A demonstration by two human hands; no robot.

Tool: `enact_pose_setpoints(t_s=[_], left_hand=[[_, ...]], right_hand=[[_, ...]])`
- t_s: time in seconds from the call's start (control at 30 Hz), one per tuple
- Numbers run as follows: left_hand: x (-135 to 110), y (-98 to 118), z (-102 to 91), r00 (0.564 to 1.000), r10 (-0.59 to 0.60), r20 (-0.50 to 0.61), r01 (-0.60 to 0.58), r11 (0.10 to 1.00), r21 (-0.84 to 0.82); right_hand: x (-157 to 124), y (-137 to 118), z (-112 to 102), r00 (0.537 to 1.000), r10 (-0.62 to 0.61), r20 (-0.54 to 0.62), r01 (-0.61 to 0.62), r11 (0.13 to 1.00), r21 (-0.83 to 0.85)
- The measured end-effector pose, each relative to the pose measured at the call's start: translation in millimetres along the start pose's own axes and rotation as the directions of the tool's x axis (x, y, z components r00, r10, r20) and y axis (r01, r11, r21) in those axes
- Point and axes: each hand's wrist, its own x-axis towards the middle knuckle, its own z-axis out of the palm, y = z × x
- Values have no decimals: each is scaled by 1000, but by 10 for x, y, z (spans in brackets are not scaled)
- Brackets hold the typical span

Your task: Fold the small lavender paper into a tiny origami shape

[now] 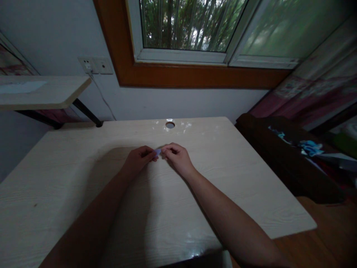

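Observation:
Between my two hands, just above the table or resting on it, is a small pale purple piece (157, 152) that looks like folded paper. My left hand (139, 158) pinches it between thumb and fingers from the left side. On the right, my right hand (177, 156) has thumb and fingertips pressed together at the piece's right end; whether they grip it or only touch it I cannot tell. Much of the piece is covered by my fingers, so its full shape is hidden.
The light wood-grain table (223, 156) has a round cable hole (170, 125) near its back edge. At the left stands a raised shelf (64, 93) on black legs. A white cord (102, 95) hangs from the wall socket (87, 65). Beyond the right edge lies a dark piece of furniture (279, 160).

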Motion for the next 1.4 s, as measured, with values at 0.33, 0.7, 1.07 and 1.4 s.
enact_pose_setpoints(t_s=[0.33,0.7,1.07,1.4], left_hand=[[-21,16,-2,1000,0,8,0,999,39],[-25,6,6,1000,-22,9,22,1000,18],[-11,-6,-4,999,-36,31,36,999,-7],[-22,6,-6,999,-22,48,22,1000,-11]], right_hand=[[6,-14,21,997,60,39,-60,998,17],[-11,-22,3,1000,-21,15,22,999,-49],[-12,-7,22,997,-38,-66,33,996,-85],[-3,23,8,997,-44,-56,39,995,-97]])
